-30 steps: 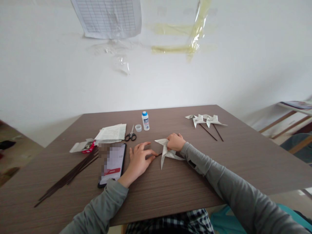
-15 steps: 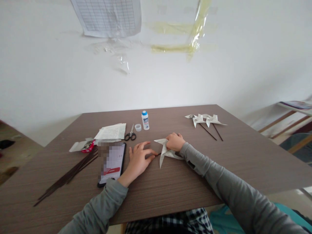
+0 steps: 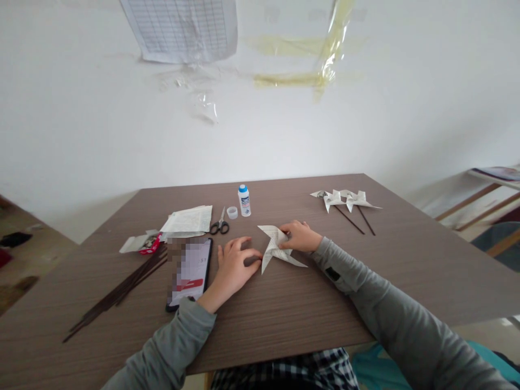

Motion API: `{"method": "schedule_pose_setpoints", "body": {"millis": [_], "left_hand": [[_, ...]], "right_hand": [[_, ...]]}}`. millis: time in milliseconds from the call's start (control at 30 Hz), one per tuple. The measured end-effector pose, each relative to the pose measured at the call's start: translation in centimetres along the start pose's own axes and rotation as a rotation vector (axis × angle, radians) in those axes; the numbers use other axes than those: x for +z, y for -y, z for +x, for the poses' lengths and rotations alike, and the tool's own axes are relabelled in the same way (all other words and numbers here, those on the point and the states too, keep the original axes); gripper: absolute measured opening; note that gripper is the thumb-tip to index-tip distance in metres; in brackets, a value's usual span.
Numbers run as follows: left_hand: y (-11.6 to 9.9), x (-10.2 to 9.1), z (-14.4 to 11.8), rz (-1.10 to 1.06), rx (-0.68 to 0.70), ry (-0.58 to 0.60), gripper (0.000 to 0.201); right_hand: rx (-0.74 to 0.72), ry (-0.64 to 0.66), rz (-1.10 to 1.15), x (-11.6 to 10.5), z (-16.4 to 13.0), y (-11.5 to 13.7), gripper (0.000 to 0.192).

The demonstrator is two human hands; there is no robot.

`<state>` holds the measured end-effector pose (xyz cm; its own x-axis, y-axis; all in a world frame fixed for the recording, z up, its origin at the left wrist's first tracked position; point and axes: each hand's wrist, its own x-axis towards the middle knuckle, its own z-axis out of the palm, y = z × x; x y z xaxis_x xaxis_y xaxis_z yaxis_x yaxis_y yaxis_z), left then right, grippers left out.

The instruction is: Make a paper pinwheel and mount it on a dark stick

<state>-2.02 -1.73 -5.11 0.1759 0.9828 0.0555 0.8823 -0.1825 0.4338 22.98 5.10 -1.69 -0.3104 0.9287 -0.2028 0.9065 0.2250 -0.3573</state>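
In the head view, I am seeing a paper pinwheel (image 3: 274, 251) that is lying on the brown table (image 3: 292, 311), between the two hands and well inside the near edge. The right hand (image 3: 301, 236) is touching its upper right part; the thumb and fingers are bending over the paper, but I cannot tell if they are clamping it. The left hand (image 3: 236, 264) is resting at its left side, fingers spread; thumb and forefinger are staying close together at the paper's edge, and whether they are pinching something, I cannot tell.

On the left the room is narrower: a phone (image 3: 193, 271) is lying just beside the left hand, and dark sticks (image 3: 116, 295) are lying beyond it. Behind, scissors (image 3: 220, 226), a small cap (image 3: 232, 212) and an upright bottle (image 3: 244, 201) are forming a group. Rightward, a broad table surface is extending to the edge, and two other pinwheels (image 3: 334, 199) are lying near the far right corner.
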Motion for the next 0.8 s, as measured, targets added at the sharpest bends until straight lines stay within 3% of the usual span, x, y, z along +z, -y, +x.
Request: {"method": "schedule_pose_setpoints", "body": {"millis": [233,800], "left_hand": [[1.7,-0.3,0.3,0.021,0.076,0.079,0.018],[5.0,-2.5,0.8,0.004,0.223,0.250,0.051]], "right_hand": [[-0.035,-0.055,0.051,0.6,0.3,-0.5,0.032],[-0.054,-0.048,0.122,0.7,0.2,-1.0,0.032]]}}
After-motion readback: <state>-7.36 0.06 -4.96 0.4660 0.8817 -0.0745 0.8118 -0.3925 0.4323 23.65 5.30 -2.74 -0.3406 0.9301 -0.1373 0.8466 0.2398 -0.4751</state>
